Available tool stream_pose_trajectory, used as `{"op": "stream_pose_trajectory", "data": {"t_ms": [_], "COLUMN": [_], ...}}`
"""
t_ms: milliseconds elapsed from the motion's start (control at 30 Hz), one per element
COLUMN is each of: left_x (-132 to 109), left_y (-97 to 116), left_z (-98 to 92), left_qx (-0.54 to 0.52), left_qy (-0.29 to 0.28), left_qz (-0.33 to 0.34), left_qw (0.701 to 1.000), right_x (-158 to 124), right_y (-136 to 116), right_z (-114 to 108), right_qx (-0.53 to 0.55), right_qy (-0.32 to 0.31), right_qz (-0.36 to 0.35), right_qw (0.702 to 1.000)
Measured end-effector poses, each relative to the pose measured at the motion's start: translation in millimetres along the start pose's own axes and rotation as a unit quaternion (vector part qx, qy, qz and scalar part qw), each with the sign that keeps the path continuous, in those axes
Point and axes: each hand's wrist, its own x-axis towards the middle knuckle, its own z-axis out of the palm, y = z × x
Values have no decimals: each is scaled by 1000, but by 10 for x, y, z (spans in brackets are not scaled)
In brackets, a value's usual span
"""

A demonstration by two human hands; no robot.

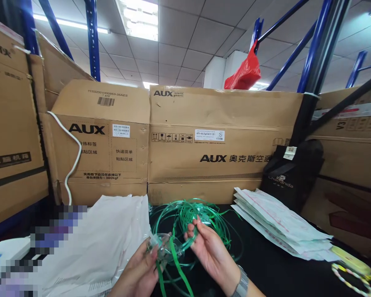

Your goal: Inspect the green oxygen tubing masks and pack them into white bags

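Observation:
My left hand (141,266) is closed around a clear plastic piece (166,244) that looks like an oxygen mask; its exact shape is partly hidden by the fingers. A flat green strap (177,262) hangs down in front of it. To the right, my right hand (213,247) pinches a loop of green clear tubing (191,240) between thumb and fingers. Behind both hands, a tangled heap of green tubing (218,218) lies on the black table surface (256,264).
White plastic mailing bags (89,243) lie at the left, and a stack of white padded envelopes (278,222) at the right. AUX cardboard boxes (185,165) wall off the back. A black bag (284,177) leans beside a rack post. A beaded loop (343,276) lies near the right edge.

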Motion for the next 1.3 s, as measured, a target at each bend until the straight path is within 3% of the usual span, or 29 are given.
{"op": "stream_pose_trajectory", "data": {"t_ms": [100, 267, 400, 800, 1000, 1167, 1300], "left_x": [6, -22, -44, -8, 1, -21, -27], "left_y": [73, 206, 261, 182, 193, 252, 206], "left_z": [0, -34, -5, 30, -27, 43, 80], "left_qx": [-47, -98, -109, -85, -69, -19, 123], "left_qy": [-10, -45, -25, -4, -34, -53, 2], "left_qz": [-12, -1, 22, 3, -6, -6, 2], "left_qw": [999, 994, 994, 996, 997, 998, 992], "right_x": [-54, -37, -51, -181, -178, -121, -61], "right_y": [37, -19, -28, 226, 314, 164, -96], "right_z": [31, -2, 11, 130, 70, 78, 117], "right_qx": [-97, -148, -231, -224, -198, -190, -173], "right_qy": [29, 49, 63, -104, -166, -96, -48], "right_qz": [-10, -10, -27, 121, 191, 108, 17], "right_qw": [995, 988, 970, 961, 947, 971, 984]}}
